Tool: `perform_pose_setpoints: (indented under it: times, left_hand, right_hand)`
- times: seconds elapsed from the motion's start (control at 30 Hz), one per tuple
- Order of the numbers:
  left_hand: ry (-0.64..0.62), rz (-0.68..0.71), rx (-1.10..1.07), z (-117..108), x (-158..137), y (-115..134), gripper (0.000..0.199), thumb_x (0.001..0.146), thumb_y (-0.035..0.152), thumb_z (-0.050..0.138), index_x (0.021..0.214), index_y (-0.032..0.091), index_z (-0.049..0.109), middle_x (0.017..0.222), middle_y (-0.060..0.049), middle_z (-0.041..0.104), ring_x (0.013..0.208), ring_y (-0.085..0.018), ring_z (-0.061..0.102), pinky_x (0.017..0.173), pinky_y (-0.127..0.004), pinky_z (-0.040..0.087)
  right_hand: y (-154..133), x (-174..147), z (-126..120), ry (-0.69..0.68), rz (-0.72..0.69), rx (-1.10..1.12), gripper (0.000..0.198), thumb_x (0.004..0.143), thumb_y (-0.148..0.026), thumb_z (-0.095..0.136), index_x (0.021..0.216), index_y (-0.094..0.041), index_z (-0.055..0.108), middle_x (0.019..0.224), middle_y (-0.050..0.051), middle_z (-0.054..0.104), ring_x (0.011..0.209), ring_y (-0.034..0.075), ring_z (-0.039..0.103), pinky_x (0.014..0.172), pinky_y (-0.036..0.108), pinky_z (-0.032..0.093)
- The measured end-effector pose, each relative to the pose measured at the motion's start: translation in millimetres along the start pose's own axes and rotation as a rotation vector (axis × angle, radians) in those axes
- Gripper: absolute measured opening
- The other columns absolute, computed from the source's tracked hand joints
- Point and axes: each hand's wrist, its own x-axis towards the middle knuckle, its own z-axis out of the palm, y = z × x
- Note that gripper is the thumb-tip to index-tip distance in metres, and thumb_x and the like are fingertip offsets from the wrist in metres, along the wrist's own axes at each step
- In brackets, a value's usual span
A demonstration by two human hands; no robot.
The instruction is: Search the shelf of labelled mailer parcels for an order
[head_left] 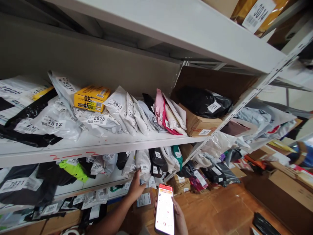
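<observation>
My left hand (pixel 136 186) reaches to the lower shelf, its visible finger stretched up against the front of a white plastic parcel bag (pixel 143 160) labelled 3001. The thumb stands apart from that finger; the other fingers are hidden. At the bottom middle, my right hand (pixel 179 217) is wrapped round a smartphone (pixel 165 209), held upright with its lit screen facing me. Dark parcels (pixel 157 156) sit just right of the white bag. On its left leans another pale parcel bag (pixel 130 164).
The upper shelf (pixel 117 142) carries many labelled bags, a yellow box (pixel 91 98), a cardboard box (pixel 199 125) and a black parcel (pixel 204 101). A metal upright (pixel 251 93) slants at right. Cardboard boxes (pixel 290 186) and a black bag (pixel 265 223) lie on the brown floor (pixel 215 209).
</observation>
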Motion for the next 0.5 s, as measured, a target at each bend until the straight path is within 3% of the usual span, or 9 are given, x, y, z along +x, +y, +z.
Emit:
perform_pose_setpoints:
  times: [0.1,0.3,0.4,0.5]
  left_hand:
    - [-0.001,-0.001,-0.041,-2,0,-5,0.069,0.062,0.005,0.047,0.131,0.009,0.039,0.138,-0.018,0.043,0.129,-0.027,0.04,0.108,-0.042,0.032]
    - [0.0,0.014,-0.082,2,-2,-4,0.077,0.057,0.0,0.05,0.133,0.007,0.038,0.144,-0.02,0.035,0.134,-0.027,0.032,0.113,-0.041,0.024]
    - [0.042,0.022,-0.087,0,-2,0,0.073,0.054,-0.003,0.051,0.126,0.012,0.048,0.136,-0.017,0.047,0.128,-0.026,0.042,0.109,-0.04,0.032]
    - [0.149,0.059,-0.073,-16,-3,2,0.059,0.058,-0.002,0.049,0.114,0.017,0.056,0.118,-0.01,0.06,0.11,-0.021,0.056,0.093,-0.034,0.046]
  right_hand:
    - [2,-1,2,0.01,0.013,0.022,0.043,0.056,-0.04,0.083,0.085,-0.01,0.074,0.082,0.012,0.076,0.069,0.022,0.071,0.066,0.03,0.055]
    - [3,0,-8,0.012,0.016,-0.037,0.05,0.058,-0.051,0.08,0.085,-0.009,0.074,0.077,0.012,0.076,0.066,0.021,0.07,0.067,0.029,0.055]
    - [1,0,-15,0.018,-0.019,-0.061,0.047,0.054,-0.047,0.083,0.084,-0.012,0.074,0.08,0.012,0.076,0.069,0.024,0.071,0.065,0.031,0.057]
    - [1,3,-27,0.047,-0.088,-0.084,0.037,0.061,-0.046,0.079,0.085,-0.018,0.074,0.085,0.011,0.076,0.074,0.027,0.072,0.067,0.035,0.059]
